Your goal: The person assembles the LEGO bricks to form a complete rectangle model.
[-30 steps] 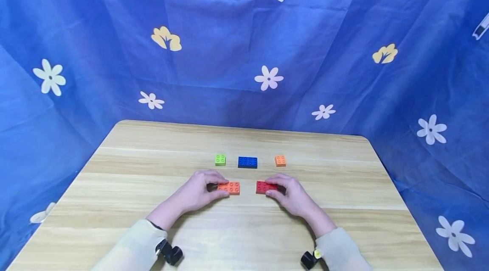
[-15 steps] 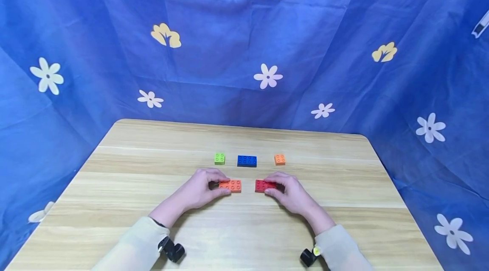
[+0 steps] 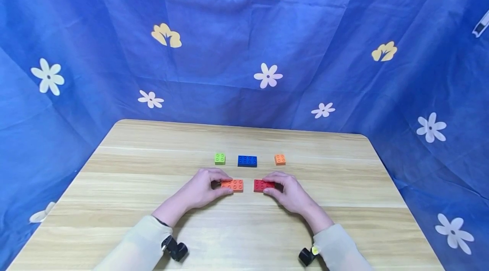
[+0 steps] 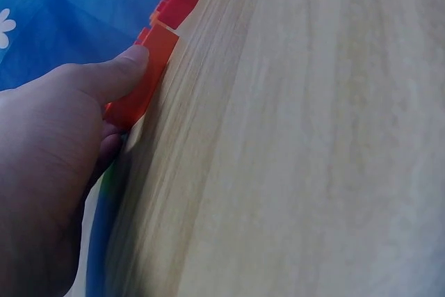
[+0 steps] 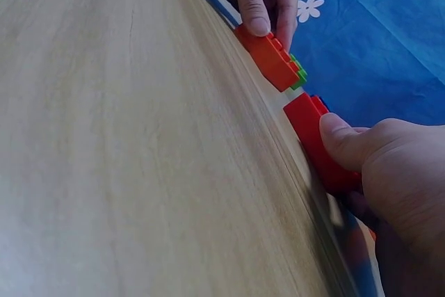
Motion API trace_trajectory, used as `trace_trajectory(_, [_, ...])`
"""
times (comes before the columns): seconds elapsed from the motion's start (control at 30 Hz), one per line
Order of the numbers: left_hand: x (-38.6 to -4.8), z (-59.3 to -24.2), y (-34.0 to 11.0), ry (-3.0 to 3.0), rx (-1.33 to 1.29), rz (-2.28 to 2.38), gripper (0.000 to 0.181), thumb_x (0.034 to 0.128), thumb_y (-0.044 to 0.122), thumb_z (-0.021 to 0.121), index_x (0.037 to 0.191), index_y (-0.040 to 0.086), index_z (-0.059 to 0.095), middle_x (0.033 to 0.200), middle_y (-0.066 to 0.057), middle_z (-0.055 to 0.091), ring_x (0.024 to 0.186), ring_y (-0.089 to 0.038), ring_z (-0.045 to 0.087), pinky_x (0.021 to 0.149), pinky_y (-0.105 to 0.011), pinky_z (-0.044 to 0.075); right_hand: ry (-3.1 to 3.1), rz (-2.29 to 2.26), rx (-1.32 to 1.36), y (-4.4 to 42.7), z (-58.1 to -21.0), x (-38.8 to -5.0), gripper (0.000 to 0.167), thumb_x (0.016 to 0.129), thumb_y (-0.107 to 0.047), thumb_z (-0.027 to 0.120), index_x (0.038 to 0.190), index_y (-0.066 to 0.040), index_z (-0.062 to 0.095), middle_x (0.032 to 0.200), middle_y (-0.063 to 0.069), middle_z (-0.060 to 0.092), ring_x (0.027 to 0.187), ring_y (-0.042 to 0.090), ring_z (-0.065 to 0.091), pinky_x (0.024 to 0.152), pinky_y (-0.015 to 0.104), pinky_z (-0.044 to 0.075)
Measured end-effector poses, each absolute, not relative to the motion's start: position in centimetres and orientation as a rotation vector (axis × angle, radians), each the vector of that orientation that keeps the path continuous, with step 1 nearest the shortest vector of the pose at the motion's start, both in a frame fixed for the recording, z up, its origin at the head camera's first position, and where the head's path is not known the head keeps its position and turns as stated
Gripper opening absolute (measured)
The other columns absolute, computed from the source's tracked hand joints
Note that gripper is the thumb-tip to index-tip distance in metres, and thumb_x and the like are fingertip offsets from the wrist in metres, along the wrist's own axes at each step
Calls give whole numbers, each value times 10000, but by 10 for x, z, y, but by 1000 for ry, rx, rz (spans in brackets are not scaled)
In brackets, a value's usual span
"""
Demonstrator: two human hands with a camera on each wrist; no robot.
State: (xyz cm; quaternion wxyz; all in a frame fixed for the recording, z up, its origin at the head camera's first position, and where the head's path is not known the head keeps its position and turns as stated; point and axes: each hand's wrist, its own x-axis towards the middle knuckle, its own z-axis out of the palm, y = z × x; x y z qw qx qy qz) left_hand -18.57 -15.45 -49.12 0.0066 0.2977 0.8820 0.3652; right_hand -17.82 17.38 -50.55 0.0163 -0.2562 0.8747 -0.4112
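My left hand [image 3: 202, 188] pinches an orange-red toy building brick [image 3: 237, 185] by its long sides, thumb in front and fingers behind. Opposite it, my right hand [image 3: 287, 192] grips a red building brick [image 3: 258, 185] the same way. The two bricks lie end to end with a small gap between them, studs facing up. In the left wrist view the thumb presses on the side of the orange-red brick [image 4: 156, 60]. The right wrist view has the red brick [image 5: 311, 130] under the right thumb, its far end hidden by the hand.
Behind the hands, a small green brick [image 3: 220, 159], a longer blue brick [image 3: 247, 161] and a small orange brick [image 3: 280, 160] stand in a row on the wooden table [image 3: 244, 233]. A blue patterned cloth [image 3: 214, 50] hangs around the back and sides.
Both hands have slid inward with their bricks, the left one to the right and the right one slightly left. The gap between the two bricks has narrowed.
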Motion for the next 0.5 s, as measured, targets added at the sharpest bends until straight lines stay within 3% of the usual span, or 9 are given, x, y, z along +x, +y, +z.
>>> trace_trajectory(0.5, [-189,-493,-149,2755,954,1172,354,902,316,876,1179,108,802,1127,40,756,1065,-166,703,967,-408,577,2700,-1278,-827,169,-505,-180,340,967,-207,802,1291,-109,760,1277,-58,715,1246,185,638,1139,470,453])
